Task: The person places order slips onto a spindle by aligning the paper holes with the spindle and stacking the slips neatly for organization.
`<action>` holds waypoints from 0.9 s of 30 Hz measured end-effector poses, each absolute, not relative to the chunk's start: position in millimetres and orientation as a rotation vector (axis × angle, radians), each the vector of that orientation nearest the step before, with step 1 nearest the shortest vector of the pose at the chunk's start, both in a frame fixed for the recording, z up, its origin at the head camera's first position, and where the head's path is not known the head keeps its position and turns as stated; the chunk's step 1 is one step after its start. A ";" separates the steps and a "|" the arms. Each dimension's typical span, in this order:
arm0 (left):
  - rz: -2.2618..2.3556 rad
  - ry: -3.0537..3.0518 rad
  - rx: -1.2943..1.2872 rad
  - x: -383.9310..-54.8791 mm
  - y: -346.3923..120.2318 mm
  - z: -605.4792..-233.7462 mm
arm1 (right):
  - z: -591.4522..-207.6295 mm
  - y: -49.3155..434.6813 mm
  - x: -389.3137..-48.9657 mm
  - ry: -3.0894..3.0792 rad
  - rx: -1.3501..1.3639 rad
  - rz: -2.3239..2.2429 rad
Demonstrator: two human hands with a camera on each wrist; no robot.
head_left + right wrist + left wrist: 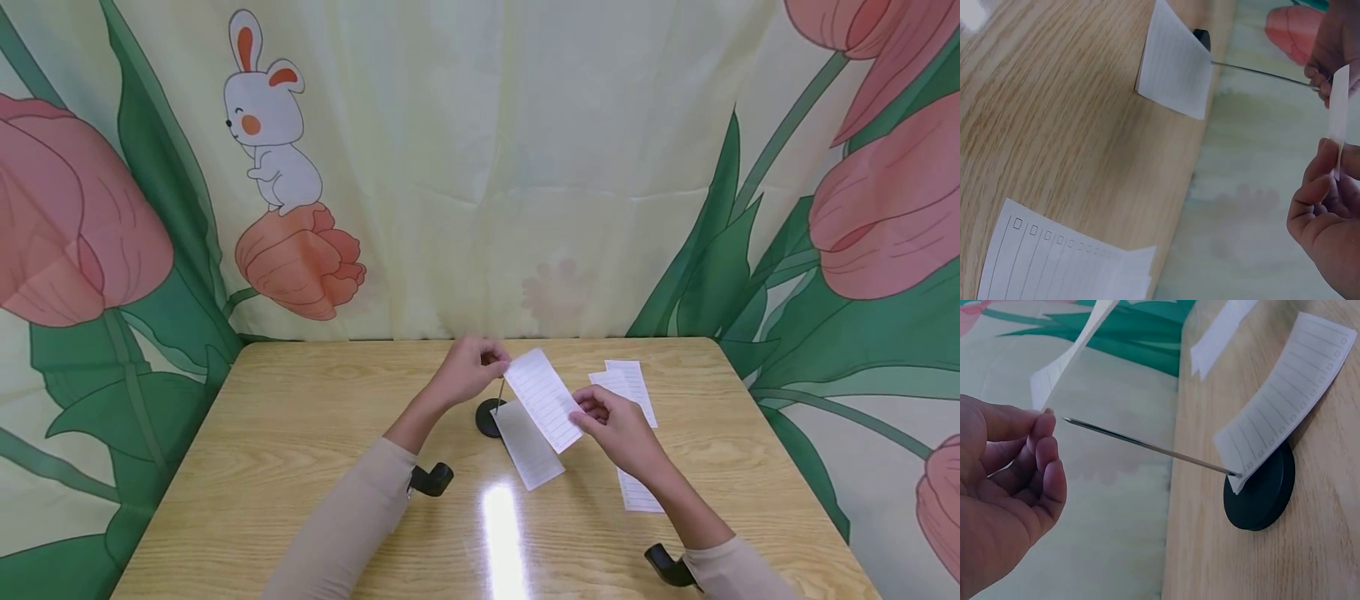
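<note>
Both hands hold one lined paper slip [543,402] above a spike paper holder. My left hand [474,367] pinches its upper left corner beside the tip of the metal spike [1147,447]. My right hand [617,425] pinches the slip's lower right edge between thumb and fingers. The spike rises from a round black base [1259,494]. Low on the spike, one or more checklist slips [1288,394] are pierced at a corner and stick out over the base. In the left wrist view the spike's point stands just off the fingertips.
Several loose lined slips [632,385] lie on the wooden table [315,433] to the right, partly behind my right hand. A curtain [465,167] printed with tulips and a rabbit hangs behind the table's far edge. Black wrist camera mounts [432,479] sit at both sleeves.
</note>
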State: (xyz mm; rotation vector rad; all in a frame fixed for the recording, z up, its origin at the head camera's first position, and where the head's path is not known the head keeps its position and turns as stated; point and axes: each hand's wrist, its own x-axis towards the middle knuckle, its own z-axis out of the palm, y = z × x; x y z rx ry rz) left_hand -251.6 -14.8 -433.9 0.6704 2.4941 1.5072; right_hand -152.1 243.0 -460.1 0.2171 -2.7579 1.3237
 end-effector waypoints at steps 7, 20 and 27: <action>1.481 2.501 0.638 -249.7 -15.6 -436.8 | -462.4 243.6 -152.4 -2.759 0.218 1.331; 1.476 2.493 0.594 -248.1 -15.6 -442.7 | -463.4 242.6 -151.4 -2.766 0.190 1.370; 1.518 2.442 0.557 -248.6 -15.7 -444.5 | -464.6 243.4 -151.7 -2.774 0.217 1.342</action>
